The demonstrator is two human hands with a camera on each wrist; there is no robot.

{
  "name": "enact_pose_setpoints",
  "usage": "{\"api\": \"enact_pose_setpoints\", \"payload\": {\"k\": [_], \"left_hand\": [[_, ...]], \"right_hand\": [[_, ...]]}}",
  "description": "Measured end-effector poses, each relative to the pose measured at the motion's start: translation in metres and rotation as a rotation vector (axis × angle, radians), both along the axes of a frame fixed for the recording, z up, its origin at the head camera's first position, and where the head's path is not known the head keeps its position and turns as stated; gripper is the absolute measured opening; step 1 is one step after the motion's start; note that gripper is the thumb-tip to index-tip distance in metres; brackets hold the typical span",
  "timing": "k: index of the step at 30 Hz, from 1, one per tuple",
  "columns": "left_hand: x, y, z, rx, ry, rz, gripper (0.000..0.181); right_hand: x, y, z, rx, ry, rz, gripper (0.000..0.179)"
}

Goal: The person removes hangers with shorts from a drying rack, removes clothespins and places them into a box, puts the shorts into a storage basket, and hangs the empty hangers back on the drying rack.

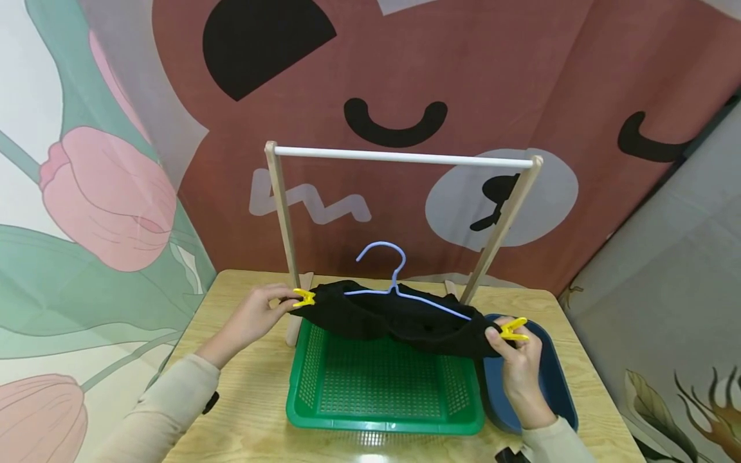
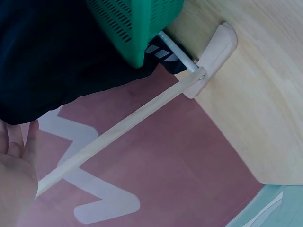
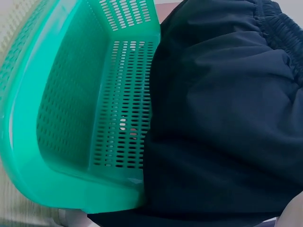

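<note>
Two yellow clips point(image 1: 308, 298), head view only

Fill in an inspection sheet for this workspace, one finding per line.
Surface: wood-grain table, glare near front edge.
Job's things: black elastic-waist garment with lilac hanger, yellow clothespins at both ends; hanger not on the rack's white rail.
Clutter: green perforated basket below garment; blue basin to its right, partly hidden.
Grips: left grip pinches left clothespin; right grip holds garment's right end beside the other.
Cables: nothing seen.
Surroundings: cartoon-print backdrop behind, tulip-print sheet at left.
</note>
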State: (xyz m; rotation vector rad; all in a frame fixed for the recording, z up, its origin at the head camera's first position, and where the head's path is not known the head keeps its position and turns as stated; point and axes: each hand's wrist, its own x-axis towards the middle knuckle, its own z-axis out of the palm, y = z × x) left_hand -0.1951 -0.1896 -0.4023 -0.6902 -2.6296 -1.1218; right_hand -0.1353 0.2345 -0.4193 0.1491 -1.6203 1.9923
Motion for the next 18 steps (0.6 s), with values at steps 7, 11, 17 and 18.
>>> {"api": "enact_pose_setpoints", "payload": {"k": [7, 11, 17, 18], "left_hand": [[0.0023, 0.0006, 0.0018, -0.043, 0.104, -0.002, 0.015], [0.0033, 0.0008, 0.0024, -0.049, 0.065, 0.035, 0.013], [0.0052, 0.0003, 0.0013, -0.037, 0.010, 0.018, 0.014], [0.0057, 0.0001, 0.0004, -0.034, 0.012, 0.006, 0.016]], "right_hand": [[-0.0002, -0.0016, -0.0008, 0.095, -0.018, -0.050, 0.025], [-0.0012, -0.0030, -0.0010, 0.155, -0.015, -0.054, 0.014], [-0.0017, -0.0038, 0.0006, 0.218, -0.049, -0.084, 0.005], [-0.0018, -0.0038, 0.0008, 0.223, -0.055, -0.090, 0.005]]}}
